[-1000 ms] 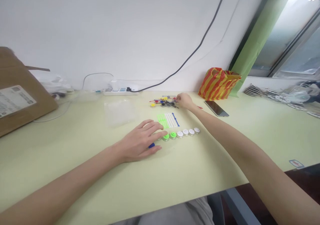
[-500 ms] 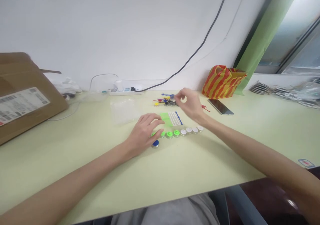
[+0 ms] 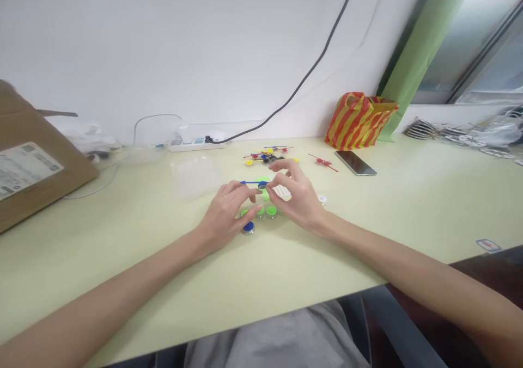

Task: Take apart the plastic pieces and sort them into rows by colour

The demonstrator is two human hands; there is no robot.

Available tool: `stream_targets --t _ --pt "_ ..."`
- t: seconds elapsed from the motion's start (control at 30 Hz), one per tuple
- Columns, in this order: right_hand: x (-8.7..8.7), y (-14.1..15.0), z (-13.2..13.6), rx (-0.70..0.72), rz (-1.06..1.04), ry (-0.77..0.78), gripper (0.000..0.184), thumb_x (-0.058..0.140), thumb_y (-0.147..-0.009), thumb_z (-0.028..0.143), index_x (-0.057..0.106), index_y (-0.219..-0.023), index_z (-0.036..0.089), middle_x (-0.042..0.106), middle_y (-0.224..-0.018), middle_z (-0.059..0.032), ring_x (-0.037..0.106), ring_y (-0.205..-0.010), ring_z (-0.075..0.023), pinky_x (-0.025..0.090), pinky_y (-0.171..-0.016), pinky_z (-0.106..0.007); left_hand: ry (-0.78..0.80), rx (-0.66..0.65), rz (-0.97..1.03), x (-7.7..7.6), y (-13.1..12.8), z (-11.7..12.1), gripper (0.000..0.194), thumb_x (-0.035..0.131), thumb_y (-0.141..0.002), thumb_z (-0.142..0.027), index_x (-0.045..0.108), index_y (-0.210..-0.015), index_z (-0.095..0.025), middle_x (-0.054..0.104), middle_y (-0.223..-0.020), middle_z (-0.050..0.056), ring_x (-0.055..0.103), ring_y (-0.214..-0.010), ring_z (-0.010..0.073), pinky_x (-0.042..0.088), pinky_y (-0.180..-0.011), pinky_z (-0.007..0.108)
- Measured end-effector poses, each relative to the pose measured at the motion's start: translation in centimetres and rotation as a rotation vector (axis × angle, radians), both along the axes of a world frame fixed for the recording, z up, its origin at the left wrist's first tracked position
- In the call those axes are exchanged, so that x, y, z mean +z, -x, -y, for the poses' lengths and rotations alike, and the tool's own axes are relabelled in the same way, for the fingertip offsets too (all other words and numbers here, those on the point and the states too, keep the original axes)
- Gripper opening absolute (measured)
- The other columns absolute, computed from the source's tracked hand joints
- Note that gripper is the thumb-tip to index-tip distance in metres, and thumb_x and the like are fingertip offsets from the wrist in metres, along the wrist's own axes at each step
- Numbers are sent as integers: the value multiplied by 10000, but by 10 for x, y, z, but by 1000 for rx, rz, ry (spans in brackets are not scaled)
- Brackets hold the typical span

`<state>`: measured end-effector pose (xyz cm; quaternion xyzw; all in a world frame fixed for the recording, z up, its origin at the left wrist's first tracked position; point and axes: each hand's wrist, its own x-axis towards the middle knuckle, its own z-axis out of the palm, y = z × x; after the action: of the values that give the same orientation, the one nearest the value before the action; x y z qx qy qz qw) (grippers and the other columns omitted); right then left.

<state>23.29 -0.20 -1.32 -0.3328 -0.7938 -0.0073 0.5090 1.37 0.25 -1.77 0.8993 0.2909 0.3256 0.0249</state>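
My right hand [image 3: 295,196] pinches a thin blue stick with a round disc [image 3: 262,185] between thumb and fingers, just above the table. My left hand [image 3: 229,211] is close by on the left, its thumb and fingertips apart; the stick's left end lies near its knuckles, and I cannot tell whether they touch. Below the hands stand small round pieces with green tops [image 3: 271,212]. Nearer to me is one with a blue top [image 3: 248,227]. A white-topped piece [image 3: 322,199] shows past my right wrist. White sticks [image 3: 284,187] are partly covered by my right hand.
Behind my hands lies a pile of coloured sticks and discs [image 3: 267,155]; a red piece [image 3: 324,162] is right of it. A phone [image 3: 355,163], a striped bag [image 3: 359,120], a clear plastic bag [image 3: 195,176], a power strip [image 3: 196,144] and a cardboard box [image 3: 36,155] surround the work area.
My right hand has come from the pile toward my left hand, bringing the blue stick with its disc. My left hand has barely moved. The view has shifted slightly.
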Motion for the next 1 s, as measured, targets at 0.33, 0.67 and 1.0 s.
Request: stream_targets --t 0.33,0.67,1.0 --pt "0 -3 2 86 65 61 139 541 -1005 229 622 -894 244 679 -1059 -76 674 -929 -185 571 -818 -333 64 47 24 1 -1 2 194 508 -1031 -349 594 -1118 -199 661 -1050 60 552 -1083 237 434 -967 407" --pt "-8 -2 0 236 113 -6 163 535 -1014 182 688 -977 225 659 -1137 -105 685 -947 -171 588 -770 -315 80 67 67 0 -1 -2 213 547 -1023 -353 590 -1162 -197 670 -1051 50 560 -1082 227 438 -964 385" --pt "-4 0 3 255 117 -64 200 474 -1008 86 628 -1028 213 667 -1096 -99 667 -995 -170 567 -859 -317 82 43 111 -2 -1 -3 137 555 -1014 -321 606 -1055 -201 648 -1059 61 582 -1051 222 461 -943 376"
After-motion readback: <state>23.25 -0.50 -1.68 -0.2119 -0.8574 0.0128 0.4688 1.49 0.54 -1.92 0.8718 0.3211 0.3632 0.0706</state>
